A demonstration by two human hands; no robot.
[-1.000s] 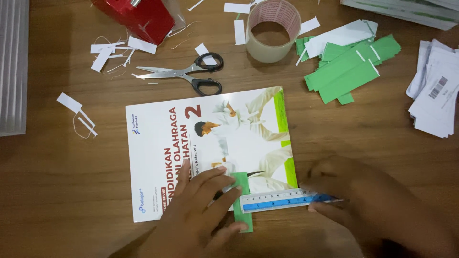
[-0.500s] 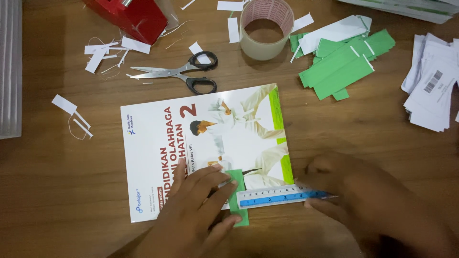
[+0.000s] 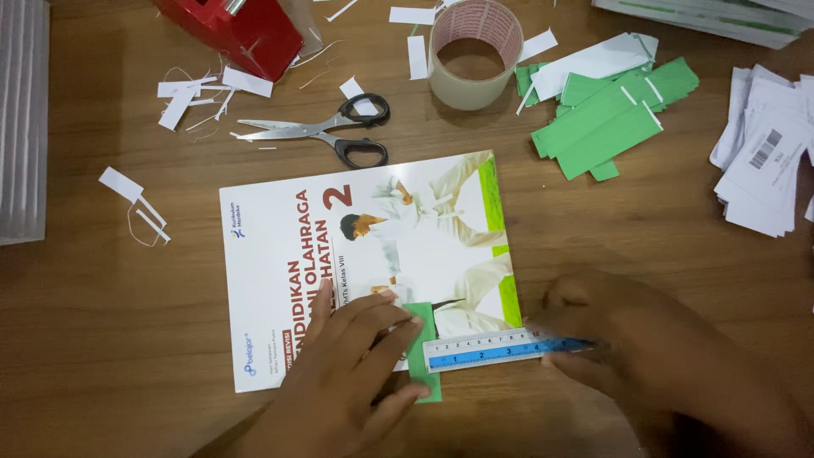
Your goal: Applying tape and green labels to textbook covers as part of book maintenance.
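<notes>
A white paperback book [image 3: 339, 246] with a green edge lies flat on the wooden table. My left hand [image 3: 356, 373] presses a small green paper strip [image 3: 421, 356] against the book's lower right corner, fingers spread over it. My right hand [image 3: 627, 339] holds a short blue and white ruler [image 3: 500, 349] by its right end. The ruler lies across the strip and the book's bottom edge.
Black-handled scissors [image 3: 331, 131] lie above the book. A roll of clear tape [image 3: 472, 51] and a red tape dispenser [image 3: 237, 30] stand at the back. Green strips [image 3: 610, 123] are piled at the right, white barcode labels [image 3: 763, 161] farther right. White paper scraps [image 3: 191, 93] are scattered.
The view has shifted slightly, so everything sits a little lower and to the right. Both hands, the ruler and the strip stay in the same place on the book.
</notes>
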